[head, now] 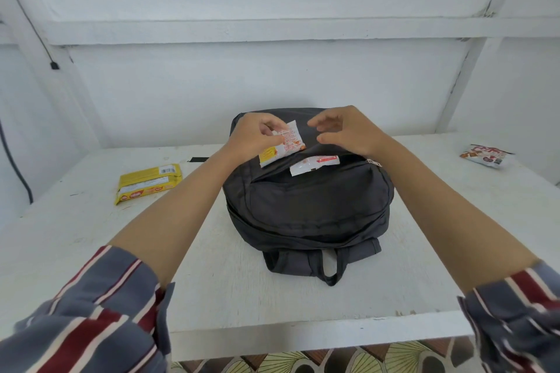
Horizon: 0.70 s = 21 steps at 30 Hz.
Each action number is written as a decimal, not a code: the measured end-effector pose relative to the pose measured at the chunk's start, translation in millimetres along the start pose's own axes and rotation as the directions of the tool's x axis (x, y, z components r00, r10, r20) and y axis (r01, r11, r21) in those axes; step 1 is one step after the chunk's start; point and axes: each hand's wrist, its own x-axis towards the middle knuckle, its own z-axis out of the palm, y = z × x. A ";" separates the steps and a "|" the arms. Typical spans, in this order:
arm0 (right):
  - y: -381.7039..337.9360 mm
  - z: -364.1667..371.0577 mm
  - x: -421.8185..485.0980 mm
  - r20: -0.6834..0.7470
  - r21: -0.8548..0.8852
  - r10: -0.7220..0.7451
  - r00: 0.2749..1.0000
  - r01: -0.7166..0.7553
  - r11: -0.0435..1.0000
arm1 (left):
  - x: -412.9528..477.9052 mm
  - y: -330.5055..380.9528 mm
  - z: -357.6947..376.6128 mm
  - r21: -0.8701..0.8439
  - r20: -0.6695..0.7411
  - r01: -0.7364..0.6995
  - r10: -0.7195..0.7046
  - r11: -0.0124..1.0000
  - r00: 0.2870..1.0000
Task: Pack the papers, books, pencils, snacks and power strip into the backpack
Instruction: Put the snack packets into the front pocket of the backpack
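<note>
A white tabletop [272, 306] is carrying a dark grey backpack [309, 206], which is lying flat at its centre with the carry loop and straps pointing toward the near edge. The snack-packing step appears to be in hand: the front pocket is standing unzipped, and a small white-and-red sachet [315, 164] is sticking out of its opening. The left hand [251, 136] is pinching an orange, white and yellow snack packet [286, 145] between thumb and fingertips, holding it over the backpack just above the pocket mouth. The right hand [348, 130] is hovering beside it, holding nothing, fingers loosely curved; whether it is touching the fabric cannot be told. The next move probably calls for spreading the pocket mouth with the right hand while sliding the packet in. A yellow biscuit pack [148, 183] is lying toward the left edge, and a red-and-white snack bag [485, 155] is lying near the far right corner, both not yet packed.
</note>
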 end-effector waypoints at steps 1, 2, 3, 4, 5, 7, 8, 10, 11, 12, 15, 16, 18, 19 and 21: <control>1.0 4.0 5.4 -0.012 -0.041 -0.001 1.000 0.001 0.999 | 1.8 -5.2 -1.1 0.027 -0.030 0.023 -0.022 0.999 0.999; 2.5 8.2 10.9 -0.002 -0.077 -0.001 1.000 0.001 0.997 | 2.9 -10.3 -1.8 0.057 -0.025 0.061 -0.059 0.997 0.998; 3.6 12.8 16.0 0.028 -0.108 -0.002 1.000 0.005 0.994 | 3.3 -15.1 -2.0 0.086 0.008 0.108 -0.109 0.990 0.994; 4.7 17.5 20.9 0.069 -0.139 -0.002 0.998 0.012 0.990 | 2.8 -19.3 -1.9 0.113 0.053 0.155 -0.162 0.981 0.985; 6.3 22.6 25.5 0.116 -0.171 0.001 0.993 0.019 0.985 | 1.8 -23.0 -1.8 0.126 0.093 0.191 -0.203 0.973 0.975; 8.9 31.7 33.4 0.194 -0.225 0.026 0.981 0.019 0.974 | -0.1 -29.7 -1.5 0.093 0.140 0.224 -0.235 0.970 0.962; 9.8 35.1 36.7 0.219 -0.243 0.046 0.975 0.009 0.970 | -0.4 -32.5 -1.5 0.067 0.154 0.226 -0.234 0.972 0.960; 10.4 39.9 42.1 0.251 -0.272 0.066 0.966 0.005 0.962 | 0.3 -35.4 -1.5 0.057 0.172 0.222 -0.228 0.973 0.958; 9.9 41.4 43.8 0.260 -0.292 0.068 0.963 0.011 0.956 | 0.4 -35.3 -1.8 0.071 0.175 0.213 -0.223 0.974 0.959; 9.5 42.4 44.8 0.260 -0.311 0.065 0.963 0.020 0.950 | 0.7 -35.0 -2.1 0.086 0.174 0.204 -0.216 0.975 0.961; 8.5 43.0 42.9 0.226 -0.347 0.038 0.973 0.044 0.937 | 1.6 -35.2 -3.0 0.071 0.152 0.167 -0.176 0.983 0.973; 8.4 42.8 41.4 0.212 -0.348 0.023 0.977 0.053 0.936 | 1.2 -34.7 -3.9 0.054 0.139 0.156 -0.162 0.986 0.977; 6.9 41.6 37.8 0.183 -0.325 -0.010 0.983 0.070 0.943 | 0.6 -33.7 -5.5 0.037 0.112 0.126 -0.129 0.991 0.985; 5.3 40.9 36.0 0.161 -0.298 -0.026 0.987 0.073 0.952 | 0.3 -33.1 -6.0 0.029 0.100 0.107 -0.109 0.994 0.989; 1.5 39.1 32.0 0.098 -0.220 -0.049 0.994 0.070 0.973 | -1.1 -29.9 -5.8 -0.010 0.072 0.067 -0.066 0.998 0.995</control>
